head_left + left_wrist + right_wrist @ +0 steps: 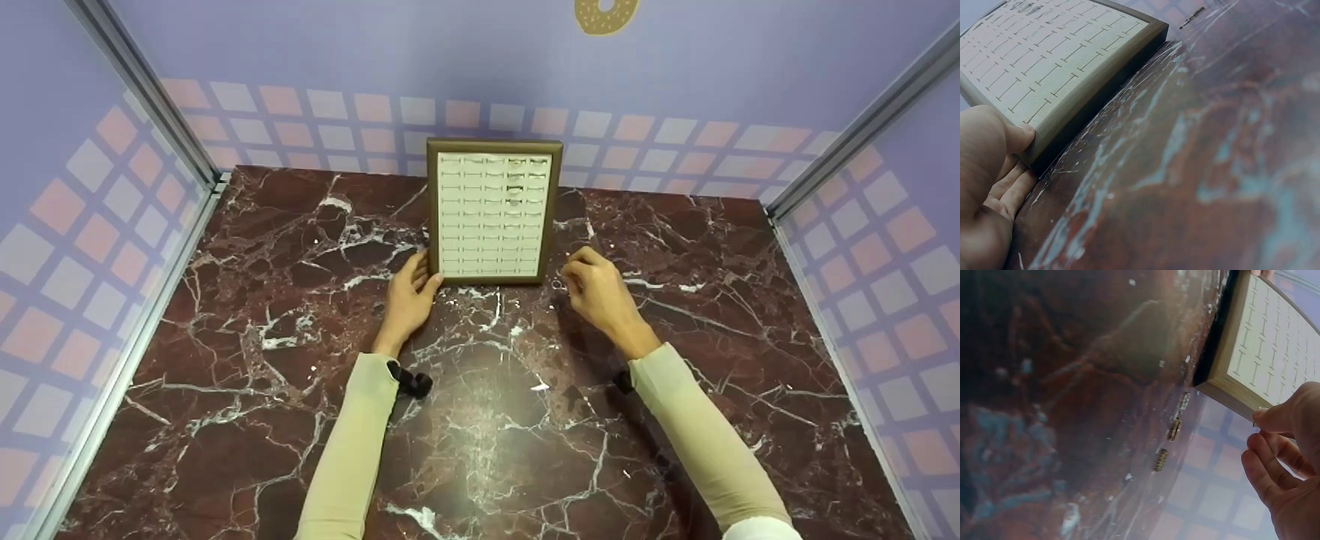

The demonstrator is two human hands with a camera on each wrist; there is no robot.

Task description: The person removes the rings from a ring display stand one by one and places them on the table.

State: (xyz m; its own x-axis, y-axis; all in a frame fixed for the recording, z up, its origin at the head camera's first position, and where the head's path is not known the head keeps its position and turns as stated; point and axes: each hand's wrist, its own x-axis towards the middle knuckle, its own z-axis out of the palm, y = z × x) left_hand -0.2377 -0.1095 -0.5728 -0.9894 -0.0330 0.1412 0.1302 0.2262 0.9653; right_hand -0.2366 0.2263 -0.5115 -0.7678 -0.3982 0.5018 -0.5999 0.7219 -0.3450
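"Gold-brown border, white face: where is that ring display frame (433,210)?"

"Toward the back of the marbled table (465,420), between both hands. Its slotted face is turned to the person, and its long axis runs upright, from the near end up and away."

"And the arms?"

"Both reach forward in pale sleeves (346,442). The left hand (411,296) is at the lower left corner, thumb over the front, fingers at the side."

"So that one is gripping the frame?"

"Yes, clamped on its corner. The right hand (600,292) is bent just beside the lower right corner, thumb and fingertips together on a small item (1254,422), too tiny to identify."

"Any rings about?"

"Three loose rings (1175,429) lie on the table near that hand; others sit in the upper right slots."
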